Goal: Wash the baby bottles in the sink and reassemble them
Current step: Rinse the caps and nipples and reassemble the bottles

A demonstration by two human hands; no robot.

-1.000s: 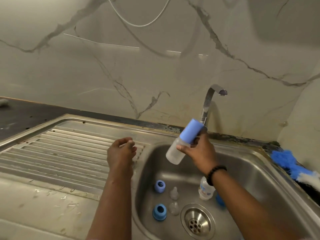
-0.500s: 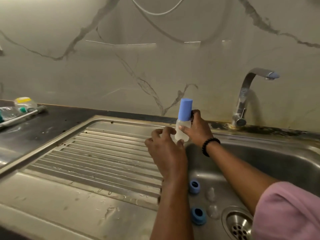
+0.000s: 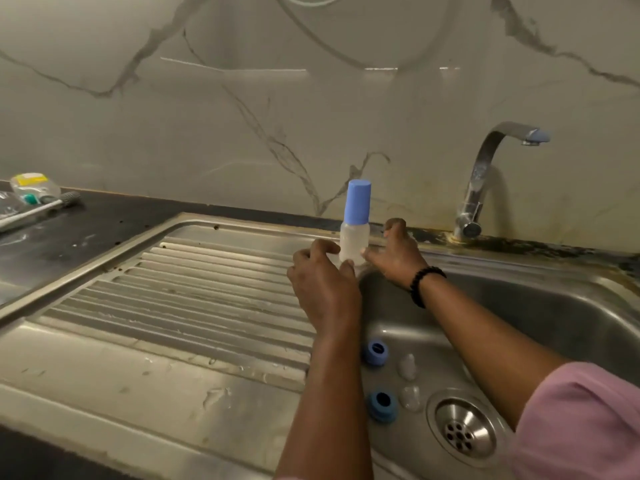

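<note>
While the baby bottle [image 3: 354, 242] stands upright with its blue cap [image 3: 358, 201] on, at the back right corner of the drainboard [image 3: 180, 292] just beside the rim of the sink basin [image 3: 554, 306], we have both hands around its base. Our left hand [image 3: 323, 284] sits on the drainboard side, fingers loosely curved, the thumb tip touching the bottle's lower wall; we cannot tell whether the other fingers press it. Our right hand [image 3: 394, 252] reaches over the basin's back left corner, thumb against the bottle's foot and the remaining fingers curved and spread apart, not wrapped around it. A black bead bracelet [image 3: 424, 284] circles the right wrist, and a pink sleeve [image 3: 581, 424] shows at the lower right.

Down on the basin floor, near its left wall, lie two blue screw rings [image 3: 375, 353], one farther back and one nearer us. Just beside them lie two clear teats [image 3: 408, 367]. The drain strainer [image 3: 462, 427] sits to the right of the nearer ring and teat. The tap [image 3: 491, 174] rises from the back edge of the sink, its spout turned right. On the dark counter [image 3: 69, 230] at the far left edge lie a clear plastic package [image 3: 33, 188] with a yellow label and a brush [image 3: 45, 207].
</note>
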